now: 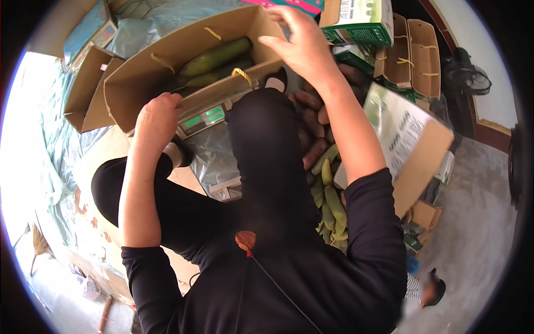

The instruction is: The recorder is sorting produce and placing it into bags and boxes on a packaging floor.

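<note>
A long, open cardboard box [158, 47] with yellow cord handles stands over a digital scale [203, 119] with green lit readouts. Inside the box lie several long green vegetables [217, 58]. My left hand [158, 118] is closed on the rim at the box's near left, its fingertips bent over the edge. At the right end, my right hand [305, 45] grips the box wall with thumb and fingers wide apart; where the fingertips sit behind the wall is partly hidden. The near wall and my knee cover part of the scale.
Reddish-brown tubers [314, 122] and green-husked corn-like ears [334, 206] are heaped right of my knee. Printed white-and-green cartons [403, 133] and open boxes [425, 55] stand farther right, near a black fan [467, 75]. Another person [428, 289] is at lower right. Plastic sheeting [150, 36] lies behind the box.
</note>
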A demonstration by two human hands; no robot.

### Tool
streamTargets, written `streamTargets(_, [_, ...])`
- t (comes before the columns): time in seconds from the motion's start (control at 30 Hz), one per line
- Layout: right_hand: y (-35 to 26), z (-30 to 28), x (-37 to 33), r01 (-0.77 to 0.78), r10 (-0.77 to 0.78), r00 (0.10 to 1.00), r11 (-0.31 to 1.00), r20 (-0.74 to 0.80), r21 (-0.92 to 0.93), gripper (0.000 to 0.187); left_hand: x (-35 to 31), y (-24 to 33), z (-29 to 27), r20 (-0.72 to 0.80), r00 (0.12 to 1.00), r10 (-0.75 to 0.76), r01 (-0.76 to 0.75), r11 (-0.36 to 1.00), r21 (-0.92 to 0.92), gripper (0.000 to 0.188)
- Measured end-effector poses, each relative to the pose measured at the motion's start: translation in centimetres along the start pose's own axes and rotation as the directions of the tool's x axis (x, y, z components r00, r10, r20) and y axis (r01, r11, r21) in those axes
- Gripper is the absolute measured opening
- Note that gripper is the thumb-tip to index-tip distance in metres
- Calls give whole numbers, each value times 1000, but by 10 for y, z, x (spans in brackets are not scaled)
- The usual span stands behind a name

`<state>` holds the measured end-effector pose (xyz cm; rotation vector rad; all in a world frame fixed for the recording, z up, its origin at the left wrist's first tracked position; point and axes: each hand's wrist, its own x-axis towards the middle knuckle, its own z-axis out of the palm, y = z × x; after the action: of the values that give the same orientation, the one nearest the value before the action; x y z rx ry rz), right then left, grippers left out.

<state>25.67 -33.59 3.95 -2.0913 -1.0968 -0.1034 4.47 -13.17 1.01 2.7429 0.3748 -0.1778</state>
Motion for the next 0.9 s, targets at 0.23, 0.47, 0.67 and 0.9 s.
streamTargets(0.23, [46, -43, -150, -660, 669, 734, 661, 119, 358, 27, -1, 13, -9, 41, 999, -21, 20, 1000, 10, 22])
streamTargets(0.47, [38, -64, -245, -558, 535, 829, 813, -165, -165, 24, 1, 14, -4, 44, 998, -44, 44, 999, -14, 21])
streamTargets(0.67, [41, -134, -183, -452, 236, 888, 612, -395, -649, 52, -8, 7, -7, 44, 996, -72, 71, 997, 25, 23])
streamTargets(0.9, [70, -187, -168, -616, 317, 779, 227, -540, -755, 66, -5, 0, 5, 82, 993, -85, 80, 995, 60, 25])
